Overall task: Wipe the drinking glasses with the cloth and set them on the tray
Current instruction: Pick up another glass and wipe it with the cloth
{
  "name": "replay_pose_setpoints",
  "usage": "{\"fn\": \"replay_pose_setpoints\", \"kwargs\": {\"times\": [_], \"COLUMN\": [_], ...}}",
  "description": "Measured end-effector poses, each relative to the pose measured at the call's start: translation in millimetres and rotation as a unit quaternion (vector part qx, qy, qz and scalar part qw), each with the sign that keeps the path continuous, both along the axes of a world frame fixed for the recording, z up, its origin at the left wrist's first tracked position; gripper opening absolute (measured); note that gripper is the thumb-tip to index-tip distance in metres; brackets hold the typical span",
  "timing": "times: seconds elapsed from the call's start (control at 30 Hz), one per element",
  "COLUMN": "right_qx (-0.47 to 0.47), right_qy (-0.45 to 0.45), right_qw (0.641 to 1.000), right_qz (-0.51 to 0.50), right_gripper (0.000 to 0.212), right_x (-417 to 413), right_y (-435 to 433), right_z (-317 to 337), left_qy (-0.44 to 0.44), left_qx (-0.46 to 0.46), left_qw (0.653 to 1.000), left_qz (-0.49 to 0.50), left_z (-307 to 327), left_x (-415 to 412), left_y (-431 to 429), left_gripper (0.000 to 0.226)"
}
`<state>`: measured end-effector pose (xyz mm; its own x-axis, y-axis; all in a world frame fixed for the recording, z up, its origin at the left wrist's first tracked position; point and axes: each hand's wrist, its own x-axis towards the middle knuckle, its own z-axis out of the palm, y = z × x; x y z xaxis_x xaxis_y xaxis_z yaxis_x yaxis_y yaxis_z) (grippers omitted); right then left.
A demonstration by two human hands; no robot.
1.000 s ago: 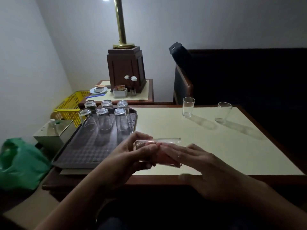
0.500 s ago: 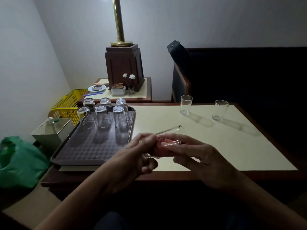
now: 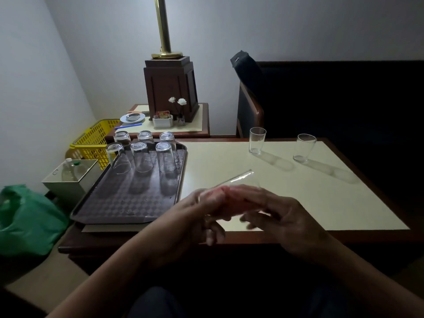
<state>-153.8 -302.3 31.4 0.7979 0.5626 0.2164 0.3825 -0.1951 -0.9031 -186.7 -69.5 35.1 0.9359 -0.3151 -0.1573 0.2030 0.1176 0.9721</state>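
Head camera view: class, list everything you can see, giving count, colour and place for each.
glasses on tray: six, clear, upside down at the tray's far end
tray: one, dark, table's left side
standing glasses: two, clear, upright at table's far right
glass in hand: one, clear, between both hands
cloth: one, pink, at the held glass
table: one, cream top, wooden edge
basket: one, yellow, left of tray
bag: one, green, far left
lamp base: one, brown, side table behind tray
left hand: one, grips the glass
right hand: one, holds the cloth
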Motion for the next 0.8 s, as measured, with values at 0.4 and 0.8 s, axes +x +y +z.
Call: {"fn": "replay_pose_setpoints", "kwargs": {"times": [0.4, 0.8], "right_qx": [-0.038, -0.006], "right_qy": [0.053, 0.138], "right_qw": [0.998, 0.990], "right_qz": [-0.002, 0.007], "right_gripper": [0.048, 0.037], "right_x": [-1.7, 0.7], "right_y": [1.3, -0.4], "right_z": [2.6, 4.7], "left_qy": [-0.159, -0.216], "left_qx": [0.092, 0.133], "left_qw": [0.979, 0.958], "left_qz": [0.093, 0.134], "left_z": [-11.9, -12.5], "left_x": [3.1, 2.3], "left_y": [2.5, -1.6], "left_gripper": [0.064, 0.051]}}
